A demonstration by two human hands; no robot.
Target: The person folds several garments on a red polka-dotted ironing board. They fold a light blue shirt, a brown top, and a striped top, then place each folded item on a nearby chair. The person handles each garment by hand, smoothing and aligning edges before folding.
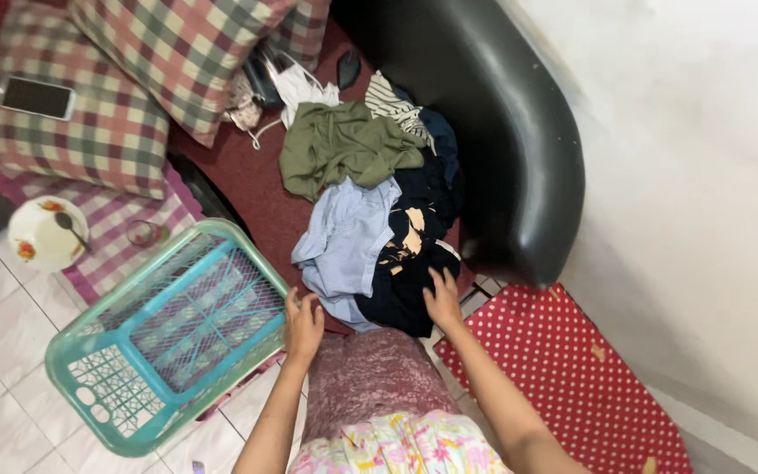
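Note:
A pile of clothes lies on a dark red sofa seat: an olive green shirt (344,145), a light blue striped shirt (344,241), a black garment with a peeling pale print (410,263) and a striped top (389,98). My right hand (442,298) rests flat on the black garment at the seat's front edge. My left hand (303,323) touches the lower edge of the light blue shirt, fingers apart, beside a tilted teal laundry basket (98,386). A mauve textured cloth (370,373) lies over my lap.
Two plaid cushions (107,132) sit at the upper left, with a phone (37,96) on one. A white bowl with a spoon (46,233) and a small glass (142,233) stand on a checked mat. The black sofa arm (502,132) curves right. A red dotted mat (572,377) lies on the floor.

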